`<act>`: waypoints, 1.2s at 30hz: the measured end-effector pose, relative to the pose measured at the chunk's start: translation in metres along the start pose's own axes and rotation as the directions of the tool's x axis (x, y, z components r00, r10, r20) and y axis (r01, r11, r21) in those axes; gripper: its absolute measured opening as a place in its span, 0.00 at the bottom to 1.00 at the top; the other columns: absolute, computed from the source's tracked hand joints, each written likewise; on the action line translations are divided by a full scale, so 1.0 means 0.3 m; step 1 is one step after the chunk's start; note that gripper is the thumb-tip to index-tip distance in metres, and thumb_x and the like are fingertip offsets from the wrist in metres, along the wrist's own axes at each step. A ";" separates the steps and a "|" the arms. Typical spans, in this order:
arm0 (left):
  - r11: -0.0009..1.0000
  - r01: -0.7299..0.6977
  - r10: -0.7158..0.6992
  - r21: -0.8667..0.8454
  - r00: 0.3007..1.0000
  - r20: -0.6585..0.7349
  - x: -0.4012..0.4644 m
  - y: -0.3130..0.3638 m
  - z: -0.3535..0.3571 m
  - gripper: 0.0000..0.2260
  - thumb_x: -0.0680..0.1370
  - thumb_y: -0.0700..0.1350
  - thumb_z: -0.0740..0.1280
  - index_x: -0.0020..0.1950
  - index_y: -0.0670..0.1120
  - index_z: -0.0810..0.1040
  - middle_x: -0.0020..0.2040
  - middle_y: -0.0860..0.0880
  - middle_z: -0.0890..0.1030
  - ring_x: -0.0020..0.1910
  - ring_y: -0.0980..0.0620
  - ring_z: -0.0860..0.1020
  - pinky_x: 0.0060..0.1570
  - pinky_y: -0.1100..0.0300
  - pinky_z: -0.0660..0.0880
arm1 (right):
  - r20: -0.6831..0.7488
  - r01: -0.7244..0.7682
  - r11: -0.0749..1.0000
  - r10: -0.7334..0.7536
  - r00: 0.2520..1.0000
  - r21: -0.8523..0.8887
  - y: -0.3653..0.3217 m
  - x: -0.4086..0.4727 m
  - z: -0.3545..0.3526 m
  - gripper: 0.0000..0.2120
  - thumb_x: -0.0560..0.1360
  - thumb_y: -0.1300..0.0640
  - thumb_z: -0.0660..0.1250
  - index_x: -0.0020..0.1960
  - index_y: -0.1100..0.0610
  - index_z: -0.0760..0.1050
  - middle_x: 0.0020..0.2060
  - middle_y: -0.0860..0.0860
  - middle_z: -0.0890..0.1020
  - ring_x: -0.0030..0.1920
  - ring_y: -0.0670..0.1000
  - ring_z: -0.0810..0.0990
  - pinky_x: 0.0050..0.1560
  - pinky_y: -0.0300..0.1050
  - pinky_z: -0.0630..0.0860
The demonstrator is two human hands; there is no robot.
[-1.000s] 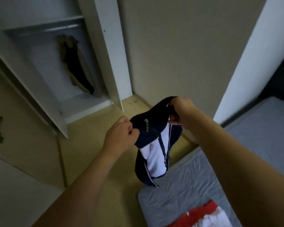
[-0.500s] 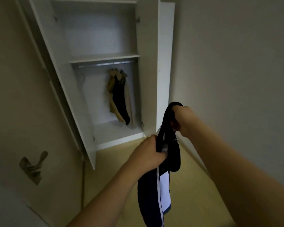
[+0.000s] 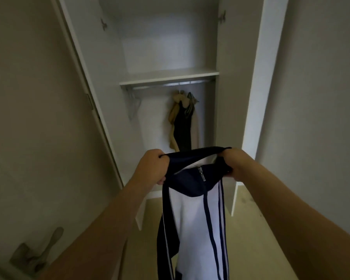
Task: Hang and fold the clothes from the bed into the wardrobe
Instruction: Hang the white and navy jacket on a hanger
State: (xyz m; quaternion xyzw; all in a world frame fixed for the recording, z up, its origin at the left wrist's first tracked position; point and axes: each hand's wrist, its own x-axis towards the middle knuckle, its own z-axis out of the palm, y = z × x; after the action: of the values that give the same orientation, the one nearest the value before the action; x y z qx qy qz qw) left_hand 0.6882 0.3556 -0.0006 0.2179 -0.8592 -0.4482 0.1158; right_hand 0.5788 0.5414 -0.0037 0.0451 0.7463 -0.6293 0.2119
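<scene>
A navy and white zip jacket (image 3: 192, 215) hangs down in front of me. My left hand (image 3: 151, 167) grips its collar edge on the left and my right hand (image 3: 233, 165) grips the collar on the right, stretching the top band between them. Straight ahead stands the open white wardrobe (image 3: 168, 75) with a shelf and a metal rail (image 3: 170, 84) under it. Tan and dark clothes (image 3: 183, 122) hang from the rail towards the right. Empty wire hangers (image 3: 134, 102) hang at the rail's left end.
The wardrobe's two doors stand open, the left door (image 3: 85, 81) and the right door (image 3: 257, 77). A beige wall (image 3: 321, 98) runs along the right. A door handle (image 3: 38, 253) shows at the lower left. Pale wooden floor (image 3: 249, 225) lies below.
The view has turned from the bed to face the wardrobe and come closer. My hands have moved apart, spreading the jacket's collar wide between them.
</scene>
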 end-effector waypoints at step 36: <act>0.874 0.472 -0.458 0.115 0.880 -0.127 2.231 -0.185 -0.106 0.10 0.81 0.39 0.61 0.57 0.35 0.77 0.52 0.37 0.81 0.38 0.44 0.79 0.38 0.54 0.77 | 0.313 0.159 0.972 -0.099 0.945 -0.172 -0.907 2.032 0.812 0.14 0.83 0.55 0.54 0.40 0.56 0.69 0.34 0.52 0.69 0.37 0.51 0.70 0.37 0.39 0.68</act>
State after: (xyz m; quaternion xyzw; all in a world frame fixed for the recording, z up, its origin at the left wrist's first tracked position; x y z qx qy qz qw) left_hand 0.1280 -0.0153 -0.0253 0.4471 -0.8047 -0.3895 0.0297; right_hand -0.0011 0.1311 -0.0095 -0.1217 0.7644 -0.5653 0.2852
